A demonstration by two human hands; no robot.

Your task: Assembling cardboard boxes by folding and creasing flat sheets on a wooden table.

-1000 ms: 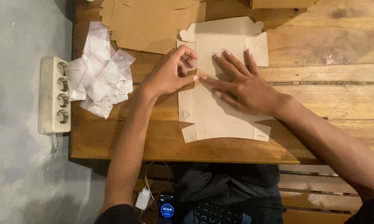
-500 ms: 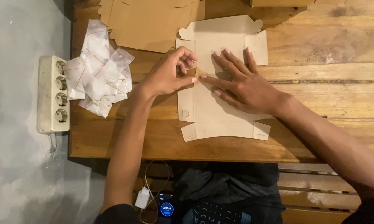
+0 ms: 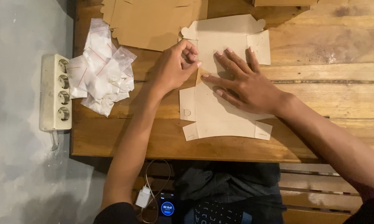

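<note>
Here the right hand [image 3: 247,85] presses flat the carton blank [image 3: 220,112]; left hand [image 3: 174,66] pinches its flap.

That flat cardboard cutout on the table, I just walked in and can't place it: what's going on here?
A person is working an unfolded cardboard box blank lying flat on the wooden table. The right hand presses it down with fingers spread, while the left hand pinches its left edge at a crease. A pile of small clear zip bags and a white power strip sit to the left, and more brown cardboard lies above.

box blank [image 3: 220,108] on table [image 3: 340,95], bags [image 3: 102,72] left, power strip [image 3: 55,93] beyond
</note>
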